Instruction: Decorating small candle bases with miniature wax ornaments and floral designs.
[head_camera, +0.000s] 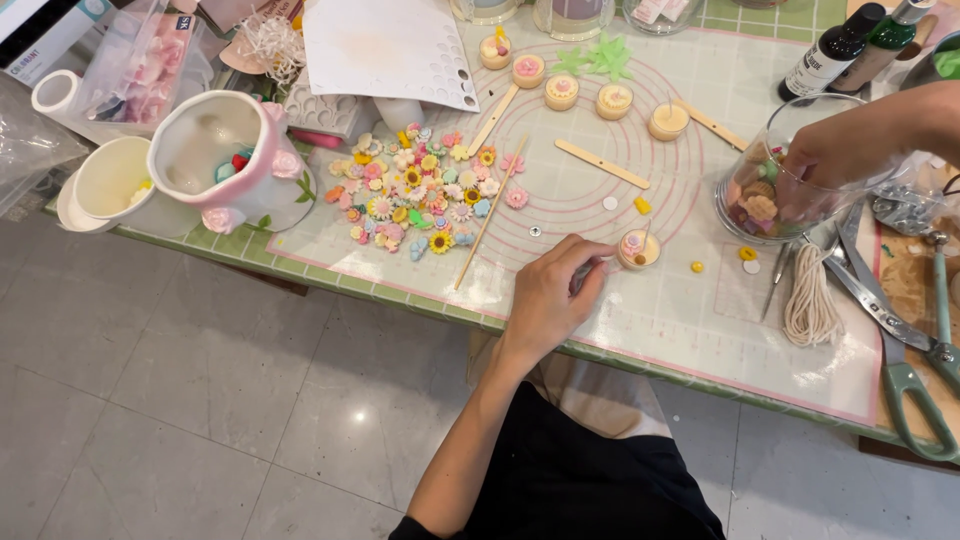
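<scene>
One small candle cup (638, 249), topped with a pink charm and a wick, stood on the pink mat (680, 330) near the front edge of the surface. Steadied at its left side by the left hand (550, 300), thumb and forefinger pressed together in a pinching grip against the cup. Judged as mid-decoration: one piece placed, another being fetched. Reached meanwhile with the right hand (835, 155) into the glass jar (738, 170) of coloured charms, well apart from the cup; fingers buried among the pieces, so could not tell whether spread or closed on one. Probably called next for a single charm lifted clear of the jar's rim, carried across and set down beside the wick without tipping the cup. Farther out, lay a pile of flower charms (420, 190), a long wooden stick (490, 215), a coil of wick string (810, 300) and green-handled scissors (905, 385).
</scene>
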